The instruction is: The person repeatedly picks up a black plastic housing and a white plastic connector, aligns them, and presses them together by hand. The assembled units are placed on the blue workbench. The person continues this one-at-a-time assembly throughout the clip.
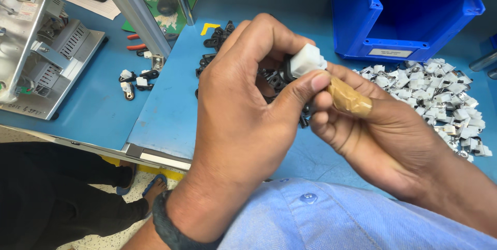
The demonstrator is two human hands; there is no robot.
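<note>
My left hand (pixel 243 110) pinches a small white plastic connector (pixel 307 59) between thumb and fingers, with a black ring part just behind it. My right hand (pixel 383 126), its forefinger wrapped in tan tape, meets the left hand from the right and touches the same piece from below. Both hands hover over a heap of black ring parts (pixel 217 38) on the blue table (pixel 160 110). A pile of assembled white-and-black pieces (pixel 445 100) lies to the right of my hands.
An open blue plastic bin (pixel 404 12) stands at the back right. A grey metal machine (pixel 36 48) sits at the left, with a few loose pieces (pixel 135 80) beside it. A slanted metal post (pixel 135 12) rises at the back. Another person's leg and sandal (pixel 150 185) are below the table edge.
</note>
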